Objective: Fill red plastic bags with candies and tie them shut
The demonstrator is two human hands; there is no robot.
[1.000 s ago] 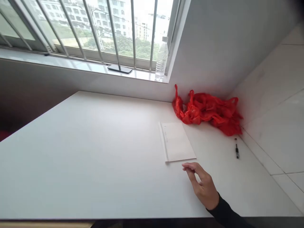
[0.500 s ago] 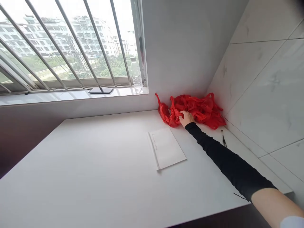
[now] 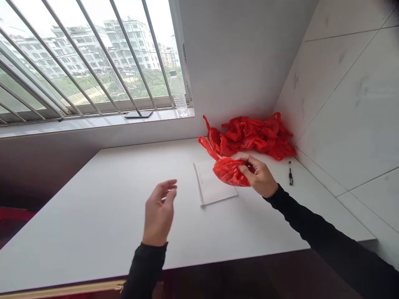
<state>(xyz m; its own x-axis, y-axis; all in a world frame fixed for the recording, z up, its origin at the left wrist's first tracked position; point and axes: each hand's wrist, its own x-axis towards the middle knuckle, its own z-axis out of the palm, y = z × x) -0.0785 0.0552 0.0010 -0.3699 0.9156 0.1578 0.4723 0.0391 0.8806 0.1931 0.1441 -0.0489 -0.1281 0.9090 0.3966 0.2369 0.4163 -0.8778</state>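
Note:
My right hand (image 3: 259, 175) pinches a crumpled red plastic bag (image 3: 230, 171) between thumb and fingers, held above the table. One loop handle of the bag sticks out toward the upper left. Beneath it lies a white sheet or booklet (image 3: 215, 189) with a line of small print along its left side, partly covered by the bag. Left of the booklet my left hand (image 3: 159, 209) hovers over the white table (image 3: 102, 216), fingers curved and apart, holding nothing. A heap of more red plastic bags (image 3: 255, 135) lies against the wall behind.
A small black pen-like object (image 3: 290, 176) lies on the right of the table, near the tiled wall (image 3: 358, 112). On the windowsill are a dark phone (image 3: 138, 114) and a clear bottle (image 3: 178, 95). Metal bars (image 3: 124, 50) cross the window.
My right hand has drawn one red bag out of the heap, toward me and over the booklet. My left hand has come into view from below.

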